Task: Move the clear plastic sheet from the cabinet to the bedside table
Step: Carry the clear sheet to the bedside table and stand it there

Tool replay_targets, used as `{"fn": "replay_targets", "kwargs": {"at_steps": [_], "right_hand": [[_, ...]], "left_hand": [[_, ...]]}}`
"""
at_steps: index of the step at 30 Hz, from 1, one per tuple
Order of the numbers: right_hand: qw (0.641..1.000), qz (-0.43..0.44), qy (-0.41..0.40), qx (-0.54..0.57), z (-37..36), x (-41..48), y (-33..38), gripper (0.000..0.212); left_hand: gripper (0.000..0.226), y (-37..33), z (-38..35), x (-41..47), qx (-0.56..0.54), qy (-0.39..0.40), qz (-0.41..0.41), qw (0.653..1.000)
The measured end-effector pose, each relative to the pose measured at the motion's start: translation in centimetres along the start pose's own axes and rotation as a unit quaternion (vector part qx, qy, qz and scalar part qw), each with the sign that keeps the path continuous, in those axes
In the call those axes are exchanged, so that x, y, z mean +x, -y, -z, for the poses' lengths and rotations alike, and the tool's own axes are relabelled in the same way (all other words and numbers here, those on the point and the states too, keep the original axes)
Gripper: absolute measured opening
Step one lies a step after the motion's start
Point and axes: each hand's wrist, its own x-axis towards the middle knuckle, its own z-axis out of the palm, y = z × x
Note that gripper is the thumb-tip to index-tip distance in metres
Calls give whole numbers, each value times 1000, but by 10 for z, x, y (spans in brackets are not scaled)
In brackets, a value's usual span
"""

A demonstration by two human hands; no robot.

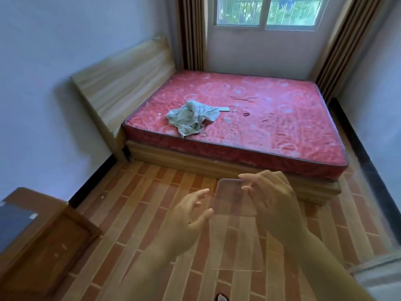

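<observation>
The clear plastic sheet point(232, 233) is held upright in the air over the brick-patterned floor point(138, 192), near the middle of the room and well apart from the bedside table point(50, 242) at the near left. The right hand point(275, 203) grips the sheet at its upper right edge, with its fingers curled across the rounded top corner. The left hand point(188, 213) is loose and spread, and its thumb tip lies just at the sheet's left edge; I cannot tell whether it touches. The sheet's bottom edge shows as a thin bright line low between the forearms.

A wide strip of floor lies between the hands and the table. On the far side, the wooden bed frame point(217, 168) runs just beyond the sheet's top edge and carries a red mattress point(271, 118) with a crumpled grey-green cloth point(193, 118) on it.
</observation>
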Motion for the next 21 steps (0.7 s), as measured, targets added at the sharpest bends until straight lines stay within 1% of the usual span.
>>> {"fn": "replay_targets", "kwargs": {"at_steps": [3,7,10,13,17,21], "right_hand": [[999,21,14,25,-30,42,-16,17],[995,44,57,70,-80,83,-12,18],[988,65,88,113,-120,109,3,18],[977,92,122,150,-162,131,23,19],[967,118,162,157,-215,162,54,19],[956,148,193,162,-278,195,87,24]], "left_hand": [[43,8,19,32,-15,-50,34,998],[43,27,48,43,-11,-105,86,991],[42,44,76,44,-29,-133,127,983],[40,63,106,46,-74,-164,157,971],[43,99,146,50,-102,-203,180,957],[49,141,198,59,-90,-231,200,948]]}}
